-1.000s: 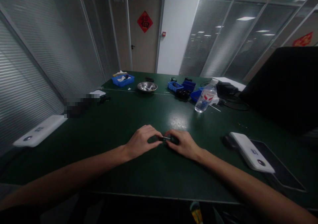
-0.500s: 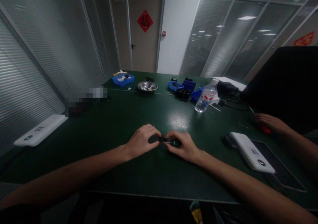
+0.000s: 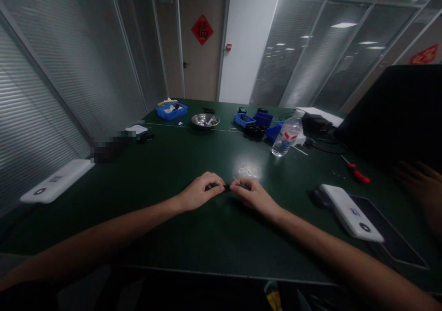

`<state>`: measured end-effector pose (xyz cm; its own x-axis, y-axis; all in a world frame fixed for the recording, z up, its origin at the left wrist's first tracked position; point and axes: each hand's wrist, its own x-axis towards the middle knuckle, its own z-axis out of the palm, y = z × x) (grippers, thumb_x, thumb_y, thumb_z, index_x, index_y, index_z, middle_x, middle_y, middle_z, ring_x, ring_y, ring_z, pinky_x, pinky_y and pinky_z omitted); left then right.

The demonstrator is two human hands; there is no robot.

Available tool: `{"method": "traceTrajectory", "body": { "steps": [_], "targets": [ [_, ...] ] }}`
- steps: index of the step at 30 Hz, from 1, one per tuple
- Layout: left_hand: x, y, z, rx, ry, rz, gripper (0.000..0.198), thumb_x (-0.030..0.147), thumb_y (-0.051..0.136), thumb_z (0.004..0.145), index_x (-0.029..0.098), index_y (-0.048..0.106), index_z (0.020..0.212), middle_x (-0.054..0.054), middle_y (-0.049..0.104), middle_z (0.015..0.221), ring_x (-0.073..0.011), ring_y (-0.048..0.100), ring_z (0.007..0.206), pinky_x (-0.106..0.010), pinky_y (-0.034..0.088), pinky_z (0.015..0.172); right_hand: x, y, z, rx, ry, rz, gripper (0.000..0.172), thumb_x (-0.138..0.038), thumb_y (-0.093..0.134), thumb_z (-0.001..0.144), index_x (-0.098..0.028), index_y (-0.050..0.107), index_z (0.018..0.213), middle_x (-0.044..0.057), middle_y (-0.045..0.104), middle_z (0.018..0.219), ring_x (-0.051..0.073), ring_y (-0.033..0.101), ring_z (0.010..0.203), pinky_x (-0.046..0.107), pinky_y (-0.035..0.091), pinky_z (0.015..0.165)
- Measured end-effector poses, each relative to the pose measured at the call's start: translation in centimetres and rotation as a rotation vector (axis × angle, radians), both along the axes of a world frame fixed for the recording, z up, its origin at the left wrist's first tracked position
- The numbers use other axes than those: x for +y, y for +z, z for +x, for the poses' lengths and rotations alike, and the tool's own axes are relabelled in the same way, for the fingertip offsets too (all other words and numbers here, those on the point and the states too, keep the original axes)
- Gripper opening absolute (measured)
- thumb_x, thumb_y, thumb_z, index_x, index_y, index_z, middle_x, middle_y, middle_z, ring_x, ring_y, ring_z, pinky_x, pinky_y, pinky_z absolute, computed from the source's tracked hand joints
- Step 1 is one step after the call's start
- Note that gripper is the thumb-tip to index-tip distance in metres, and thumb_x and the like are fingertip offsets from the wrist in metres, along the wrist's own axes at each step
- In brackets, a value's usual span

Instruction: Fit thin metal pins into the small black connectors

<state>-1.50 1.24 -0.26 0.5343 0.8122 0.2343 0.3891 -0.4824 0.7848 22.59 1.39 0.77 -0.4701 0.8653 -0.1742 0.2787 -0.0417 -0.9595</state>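
Note:
My left hand (image 3: 200, 192) is closed, pinching one end of a small black part (image 3: 227, 187) just above the green table. My right hand (image 3: 254, 197) is also closed, its fingertips at the part's other end. A thin pale rod (image 3: 236, 180) sticks out from between the right fingers, pointing up and to the left. The fingers cover most of the black part, so I cannot make out its kind.
A water bottle (image 3: 286, 134), a metal bowl (image 3: 206, 121) and a blue tray (image 3: 172, 112) stand farther back. To the right lie a white power bank (image 3: 350, 212), a dark tablet (image 3: 393, 233) and a red-handled screwdriver (image 3: 357, 172), near another person's hand (image 3: 423, 182).
My right hand has turned over the black part, and the thin rod now points upward instead of lying level. The other person's hand has let go of the screwdriver and drawn back right.

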Motion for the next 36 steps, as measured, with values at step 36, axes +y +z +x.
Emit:
{"method": "traceTrajectory", "body": {
  "steps": [36],
  "targets": [
    [-0.4, -0.3, 0.4, 0.143, 0.068, 0.161, 0.020, 0.031, 0.068, 0.096, 0.024, 0.072, 0.114, -0.005, 0.068, 0.120, -0.0227, 0.058, 0.119, -0.041, 0.045, 0.105, 1.0, 0.9, 2.3, -0.524, 0.271, 0.815, 0.029, -0.041, 0.050, 0.106, -0.020, 0.070, 0.108, 0.005, 0.073, 0.087, 0.017, 0.064, 0.072, 0.028, 0.043, 0.068]
  ]
}}
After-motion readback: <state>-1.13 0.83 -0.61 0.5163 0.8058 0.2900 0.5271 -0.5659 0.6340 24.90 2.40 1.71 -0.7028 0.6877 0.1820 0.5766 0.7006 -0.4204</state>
